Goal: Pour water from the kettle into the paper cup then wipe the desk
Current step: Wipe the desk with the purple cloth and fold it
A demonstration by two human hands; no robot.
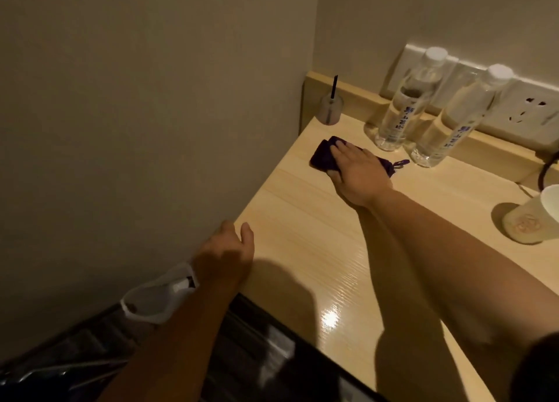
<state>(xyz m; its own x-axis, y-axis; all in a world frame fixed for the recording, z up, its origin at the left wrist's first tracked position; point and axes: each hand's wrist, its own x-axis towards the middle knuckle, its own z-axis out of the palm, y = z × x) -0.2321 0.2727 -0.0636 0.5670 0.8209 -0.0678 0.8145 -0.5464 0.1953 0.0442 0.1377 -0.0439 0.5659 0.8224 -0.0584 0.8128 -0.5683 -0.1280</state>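
Note:
My right hand presses flat on a dark purple cloth at the far left part of the light wooden desk. The cloth's tag loop sticks out behind the hand, toward the bottles. My left hand rests on the desk's left front corner, fingers curled over the edge, holding nothing. A white paper cup stands at the right edge of the view. The kettle is out of view.
Two clear water bottles stand at the back by a white wall socket panel. A small round holder with a dark stick sits in the back left corner. A dark cable hangs at the right. The wall borders the desk's left side.

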